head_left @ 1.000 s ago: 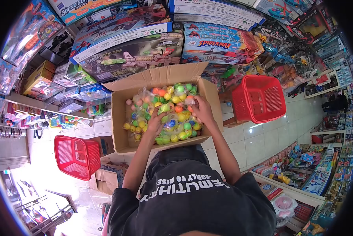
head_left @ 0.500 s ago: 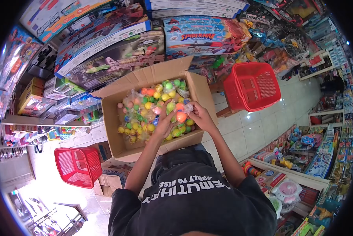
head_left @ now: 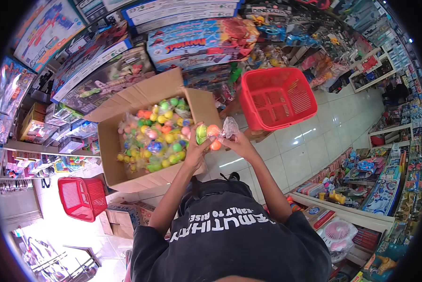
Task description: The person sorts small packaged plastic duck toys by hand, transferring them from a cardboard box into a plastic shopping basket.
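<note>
Head cam: left hand (head_left: 197,150) grips a clear bag of balls (head_left: 214,130) around the ball end, right hand (head_left: 239,144) pinches its scrunched plastic top (head_left: 230,127), right by the right edge of the cardboard box (head_left: 200,102), loads more bagged balls (head_left: 168,138) inside.

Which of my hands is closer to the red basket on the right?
Your right. In this view, the right hand is below and left of the red basket; the left hand is farther left, across the bagged balls.
</note>
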The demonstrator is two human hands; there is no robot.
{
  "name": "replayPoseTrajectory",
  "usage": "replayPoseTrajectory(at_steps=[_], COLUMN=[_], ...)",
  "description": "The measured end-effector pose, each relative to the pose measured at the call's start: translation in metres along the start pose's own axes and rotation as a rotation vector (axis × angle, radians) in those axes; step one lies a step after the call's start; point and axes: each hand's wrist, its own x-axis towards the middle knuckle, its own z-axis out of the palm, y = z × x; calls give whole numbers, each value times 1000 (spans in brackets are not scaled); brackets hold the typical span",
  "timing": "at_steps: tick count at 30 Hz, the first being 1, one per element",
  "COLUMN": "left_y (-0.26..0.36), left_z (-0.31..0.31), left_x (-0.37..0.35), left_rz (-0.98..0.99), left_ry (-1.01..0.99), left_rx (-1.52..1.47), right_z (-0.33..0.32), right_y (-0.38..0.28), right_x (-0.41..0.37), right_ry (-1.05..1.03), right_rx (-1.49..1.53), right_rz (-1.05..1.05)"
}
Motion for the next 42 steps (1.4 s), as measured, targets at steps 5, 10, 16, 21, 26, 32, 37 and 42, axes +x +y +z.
replayPoseTrajectory(at_steps=[5, 10, 16, 21, 26, 32, 37, 42], left_y=[-49, -91, -108, -95, -72, -44, -35, -57], left_z=[61, 103, 128, 129, 129, 137, 146, 138], left_x=[-2, 0, 13, 27, 67, 129, 174, 209], left_rz=[-31, -55, -89, -21, 64, 147, 155, 265], left_ry=[28, -3, 24, 105, 159, 107, 3, -76], left_rx=[161, 135, -78, -54, 50, 114, 255, 514], right_z=[-61, -110, -164, -214, -252, -292, -285, -281], right_y=[12, 17, 18, -3, 0, 77, 96, 121], right_x=[-41, -83, -95, -62, -7, 74, 109, 127], right_ry=[76, 118, 257, 283, 256, -26, -334, -449], right_rx=[-90, 76, 245, 62, -315, -676, -1047, -739], right_rz=[-56, -3, -3, -80, -155, -48, 188, 586])
